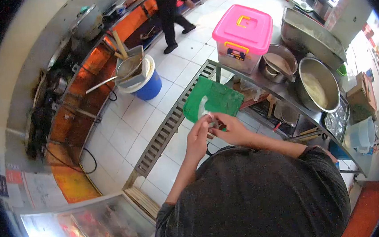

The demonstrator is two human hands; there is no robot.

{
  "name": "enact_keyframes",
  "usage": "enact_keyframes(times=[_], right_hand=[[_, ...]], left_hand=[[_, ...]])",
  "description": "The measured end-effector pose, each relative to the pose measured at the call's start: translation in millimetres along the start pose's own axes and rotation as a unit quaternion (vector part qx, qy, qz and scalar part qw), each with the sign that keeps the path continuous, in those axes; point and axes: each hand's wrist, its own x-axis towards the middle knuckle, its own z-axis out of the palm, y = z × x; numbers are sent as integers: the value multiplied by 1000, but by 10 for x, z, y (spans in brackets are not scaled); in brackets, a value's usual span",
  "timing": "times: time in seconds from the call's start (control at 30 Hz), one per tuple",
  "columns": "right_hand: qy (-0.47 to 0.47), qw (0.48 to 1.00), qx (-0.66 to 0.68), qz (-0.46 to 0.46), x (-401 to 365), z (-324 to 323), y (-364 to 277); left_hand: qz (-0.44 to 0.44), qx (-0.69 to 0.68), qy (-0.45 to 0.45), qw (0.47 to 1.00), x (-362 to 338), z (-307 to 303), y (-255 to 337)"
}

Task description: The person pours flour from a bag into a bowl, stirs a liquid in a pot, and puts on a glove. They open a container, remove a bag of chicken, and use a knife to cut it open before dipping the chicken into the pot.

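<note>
My left hand (198,135) and my right hand (232,130) meet in front of my body, both with fingers closed. Between the fingertips is a thin, whitish crumpled piece (203,105) that looks like plastic film; one end sticks up above my left fingers. Its exact kind is hard to make out. Behind and below my hands lies a green plastic surface (223,93), flat and squarish, like a lid or a stool top.
To the right, a metal table (280,87) holds a pink-lidded box (247,29) and large metal pots (318,86). A blue bucket (149,87) with strainers stands left, beyond the floor drain grate (160,141). A person (170,13) in dark clothes is near the stoves. A glass-topped case (100,228) is lower left.
</note>
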Motion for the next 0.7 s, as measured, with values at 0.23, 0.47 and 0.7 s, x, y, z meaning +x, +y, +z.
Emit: enact_keyframes(times=[0.23,0.47,0.7], right_hand=[[22,957,-288,-33,-109,-361,32],[142,919,-320,-180,-293,-548,125],[142,923,-265,-242,-313,-688,160]], left_hand=[[-102,26,-111,988,172,257,-146],[-138,-136,-34,981,531,366,-443],[-40,-289,71,954,647,742,-252]])
